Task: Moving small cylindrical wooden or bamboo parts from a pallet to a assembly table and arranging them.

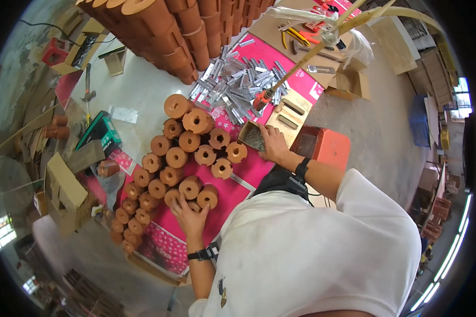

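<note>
My left hand rests on the near part of a group of brown, ring-shaped cylinders with centre holes. Its fingers are spread, with the thumb beside one cylinder and the fingertips on another. To the right, my right hand grips the right end of a small open cardboard box, fingers and thumb on either side. Many tiny metal pieces, perhaps nails or screws, fill the box. More cylinders stand in rows on the pink-covered table.
Behind the rows rise tall stacks of brown cylinders. Beside them lies a pile of flat silver metal pieces. A red-handled tool hangs above a slotted wooden board. At left are a hammer and a green box; an orange stool stands right.
</note>
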A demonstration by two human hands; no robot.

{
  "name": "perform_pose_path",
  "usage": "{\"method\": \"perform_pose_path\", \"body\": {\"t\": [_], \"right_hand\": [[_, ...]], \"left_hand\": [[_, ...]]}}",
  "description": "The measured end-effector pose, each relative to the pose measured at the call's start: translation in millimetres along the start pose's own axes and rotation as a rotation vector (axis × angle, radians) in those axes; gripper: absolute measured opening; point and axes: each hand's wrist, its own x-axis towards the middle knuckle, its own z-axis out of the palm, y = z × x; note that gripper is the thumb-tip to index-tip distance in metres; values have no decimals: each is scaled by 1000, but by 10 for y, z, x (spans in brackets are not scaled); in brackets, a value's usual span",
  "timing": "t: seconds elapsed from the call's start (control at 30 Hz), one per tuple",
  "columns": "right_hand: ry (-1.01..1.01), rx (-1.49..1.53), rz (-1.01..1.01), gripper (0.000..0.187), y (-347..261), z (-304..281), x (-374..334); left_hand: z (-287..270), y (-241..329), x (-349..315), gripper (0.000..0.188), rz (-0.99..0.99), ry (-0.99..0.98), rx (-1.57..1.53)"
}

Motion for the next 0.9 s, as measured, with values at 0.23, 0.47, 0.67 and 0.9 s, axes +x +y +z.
{"method": "perform_pose_path", "body": {"t": [0.23,0.47,0.67,0.9], "right_hand": [[-82,-44,36,113,-93,-68,-17],[-130,-52,45,116,-138,-140,-39],[212,166,-384,76,-507,-424,-74],[-218,208,-965,43,-1602,-184,-204]], "left_hand": [[-9,-71,-60,92,72,49,-21],[-27,-92,-72,80,62,69,-26],[-31,-259,-100,85,24,98,-52],[-28,-310,-86,85,25,84,-51]]}}
